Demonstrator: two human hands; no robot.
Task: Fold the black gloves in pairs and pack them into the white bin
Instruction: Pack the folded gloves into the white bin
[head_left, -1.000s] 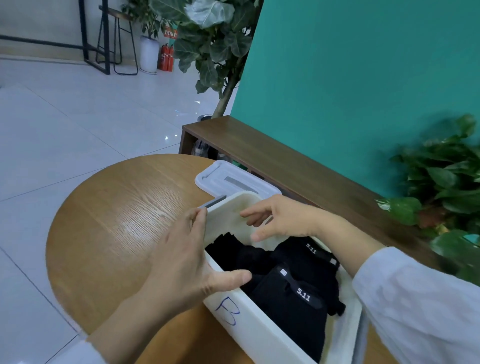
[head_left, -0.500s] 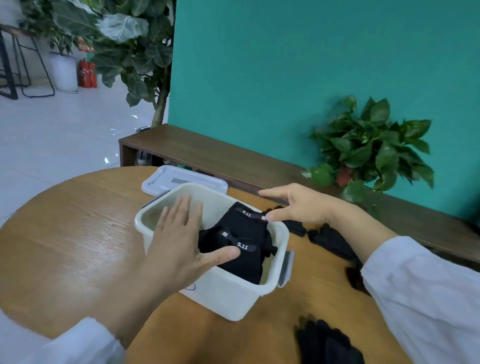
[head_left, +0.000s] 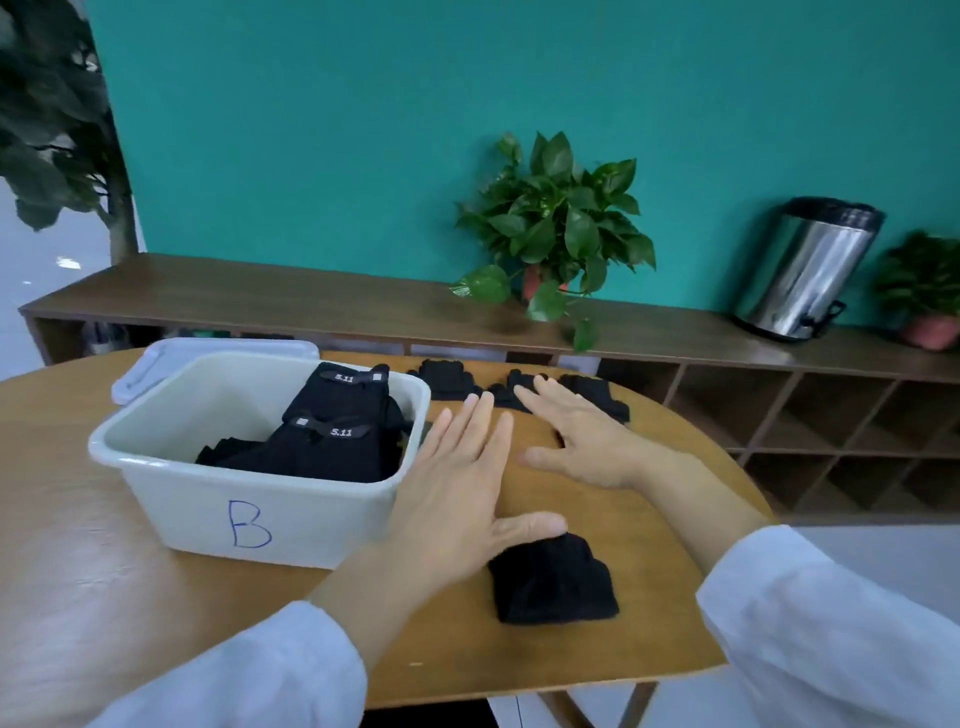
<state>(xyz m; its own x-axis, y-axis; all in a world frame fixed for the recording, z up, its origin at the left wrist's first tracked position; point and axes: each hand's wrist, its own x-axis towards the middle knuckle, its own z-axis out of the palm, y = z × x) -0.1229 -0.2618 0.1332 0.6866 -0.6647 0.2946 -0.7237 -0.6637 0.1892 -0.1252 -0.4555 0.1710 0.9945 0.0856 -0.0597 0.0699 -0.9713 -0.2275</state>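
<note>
The white bin (head_left: 171, 483), marked with a blue "B", stands on the round wooden table and holds folded black gloves (head_left: 332, 421) with "5.11" tabs. My left hand (head_left: 457, 483) hovers flat with straight fingers just right of the bin, holding nothing. My right hand (head_left: 576, 436) is spread open above the table, its fingertips over loose black gloves (head_left: 592, 392) at the far edge. Another black glove (head_left: 447, 379) lies left of those. A black glove bundle (head_left: 553, 579) lies near my left thumb.
The bin's lid (head_left: 156, 358) lies behind the bin. Beyond the table runs a low wooden shelf (head_left: 311, 306) with a potted plant (head_left: 556, 223), a steel pedal bin (head_left: 805, 270) and a second pot (head_left: 930, 327). The table's right edge (head_left: 748, 488) curves away close by.
My view swung right. Both hands left the bin and moved right over the table, and the loose gloves came into view.
</note>
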